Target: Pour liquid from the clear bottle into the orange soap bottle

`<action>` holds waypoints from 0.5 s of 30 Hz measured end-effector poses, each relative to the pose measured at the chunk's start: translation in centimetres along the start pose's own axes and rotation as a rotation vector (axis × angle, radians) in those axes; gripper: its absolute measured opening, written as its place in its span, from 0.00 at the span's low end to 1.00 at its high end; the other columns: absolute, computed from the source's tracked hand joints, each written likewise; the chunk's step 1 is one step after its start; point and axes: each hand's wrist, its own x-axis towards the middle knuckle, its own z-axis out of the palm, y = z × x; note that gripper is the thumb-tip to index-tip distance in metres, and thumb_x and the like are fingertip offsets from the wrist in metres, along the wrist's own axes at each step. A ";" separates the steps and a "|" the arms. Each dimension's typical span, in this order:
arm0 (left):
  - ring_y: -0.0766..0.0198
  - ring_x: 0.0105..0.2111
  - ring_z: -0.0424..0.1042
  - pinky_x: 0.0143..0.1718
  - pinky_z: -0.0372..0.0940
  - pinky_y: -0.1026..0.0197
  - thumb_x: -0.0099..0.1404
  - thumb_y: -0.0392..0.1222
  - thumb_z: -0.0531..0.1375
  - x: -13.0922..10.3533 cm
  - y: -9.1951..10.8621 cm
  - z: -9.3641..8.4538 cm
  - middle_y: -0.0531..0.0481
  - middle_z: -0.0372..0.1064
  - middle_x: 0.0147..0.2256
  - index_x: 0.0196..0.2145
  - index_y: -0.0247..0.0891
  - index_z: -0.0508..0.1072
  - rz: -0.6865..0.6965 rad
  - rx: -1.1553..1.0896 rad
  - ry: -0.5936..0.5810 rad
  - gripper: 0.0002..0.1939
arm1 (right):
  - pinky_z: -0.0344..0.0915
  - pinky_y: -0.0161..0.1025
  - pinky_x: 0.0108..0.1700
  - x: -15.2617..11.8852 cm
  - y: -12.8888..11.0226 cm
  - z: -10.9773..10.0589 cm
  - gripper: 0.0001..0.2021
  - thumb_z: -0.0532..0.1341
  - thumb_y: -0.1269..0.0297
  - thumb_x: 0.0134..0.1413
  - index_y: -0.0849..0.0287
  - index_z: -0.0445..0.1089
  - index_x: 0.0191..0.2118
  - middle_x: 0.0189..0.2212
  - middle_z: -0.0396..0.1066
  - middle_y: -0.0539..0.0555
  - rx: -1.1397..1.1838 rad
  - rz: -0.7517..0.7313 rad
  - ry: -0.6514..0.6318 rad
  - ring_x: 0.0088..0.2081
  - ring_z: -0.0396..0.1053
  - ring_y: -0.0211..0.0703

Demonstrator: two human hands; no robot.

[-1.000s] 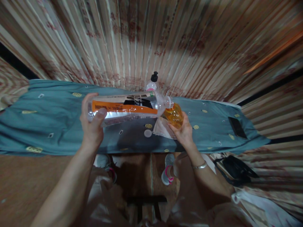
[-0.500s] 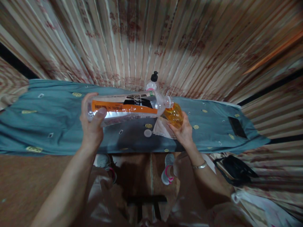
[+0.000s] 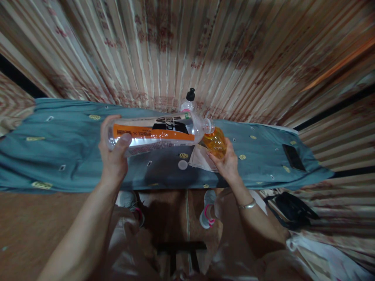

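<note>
My left hand [image 3: 115, 148] is closed round the base end of a large clear plastic bottle [image 3: 152, 130] with an orange, white and black label. That bottle lies nearly level in the air, its mouth pointing right. In my right hand [image 3: 227, 162] is a smaller bottle [image 3: 216, 143] holding orange-yellow liquid, tilted so its neck meets the large bottle's mouth. Exactly how the two openings sit together I cannot tell. Below them on the cloth lie a white tissue-like piece [image 3: 203, 159] and a round whitish cap [image 3: 183, 165].
A bottle with a black pump top [image 3: 190, 95] stands behind the large bottle. A dark phone [image 3: 293, 157] lies at the right on the teal tablecloth [image 3: 73, 152]. Pleated curtains [image 3: 175, 47] hang behind the table. A black bag [image 3: 293, 210] is at the lower right.
</note>
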 end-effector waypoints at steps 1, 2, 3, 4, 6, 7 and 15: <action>0.52 0.43 0.71 0.50 0.65 0.50 0.56 0.71 0.68 0.0 0.1 0.0 0.49 0.70 0.45 0.55 0.47 0.75 -0.021 -0.044 0.012 0.36 | 0.74 0.62 0.64 0.0 0.0 0.0 0.44 0.71 0.44 0.54 0.60 0.61 0.70 0.64 0.74 0.69 -0.002 -0.001 0.002 0.63 0.75 0.65; 0.52 0.43 0.71 0.50 0.65 0.50 0.55 0.70 0.70 0.0 0.2 0.0 0.50 0.70 0.45 0.54 0.47 0.76 -0.036 -0.076 0.018 0.36 | 0.74 0.62 0.64 0.0 0.0 0.0 0.45 0.72 0.43 0.54 0.60 0.61 0.70 0.64 0.74 0.69 -0.005 -0.001 0.003 0.63 0.76 0.65; 0.53 0.44 0.70 0.50 0.64 0.50 0.54 0.69 0.71 0.0 0.3 0.0 0.50 0.70 0.45 0.54 0.46 0.76 -0.044 -0.094 0.019 0.36 | 0.74 0.62 0.63 0.0 0.0 0.0 0.45 0.72 0.43 0.53 0.60 0.61 0.70 0.64 0.75 0.69 -0.007 0.000 0.005 0.62 0.76 0.65; 0.53 0.44 0.70 0.50 0.64 0.50 0.54 0.69 0.71 0.0 0.5 0.0 0.50 0.70 0.45 0.53 0.46 0.76 -0.042 -0.094 0.017 0.36 | 0.74 0.63 0.63 0.0 0.0 0.0 0.45 0.72 0.43 0.53 0.60 0.61 0.70 0.63 0.75 0.70 -0.007 0.002 0.007 0.62 0.76 0.65; 0.53 0.44 0.69 0.51 0.63 0.51 0.55 0.68 0.71 0.0 0.6 0.1 0.50 0.70 0.45 0.53 0.45 0.77 -0.030 -0.095 0.016 0.35 | 0.74 0.64 0.63 0.0 0.0 0.0 0.45 0.72 0.43 0.52 0.62 0.61 0.70 0.63 0.75 0.71 0.000 0.009 0.011 0.62 0.76 0.66; 0.53 0.44 0.69 0.50 0.63 0.51 0.54 0.68 0.72 0.0 0.7 0.1 0.50 0.71 0.45 0.53 0.44 0.77 -0.030 -0.104 0.019 0.35 | 0.74 0.64 0.63 0.1 0.0 0.0 0.46 0.72 0.43 0.52 0.62 0.61 0.70 0.63 0.75 0.71 0.004 0.012 0.012 0.62 0.76 0.67; 0.54 0.42 0.69 0.50 0.63 0.51 0.50 0.69 0.74 0.2 1.0 0.4 0.51 0.71 0.43 0.50 0.46 0.78 -0.064 -0.154 0.048 0.36 | 0.73 0.64 0.64 0.1 0.2 0.0 0.45 0.72 0.45 0.53 0.61 0.60 0.70 0.64 0.74 0.70 0.014 0.005 -0.003 0.63 0.75 0.66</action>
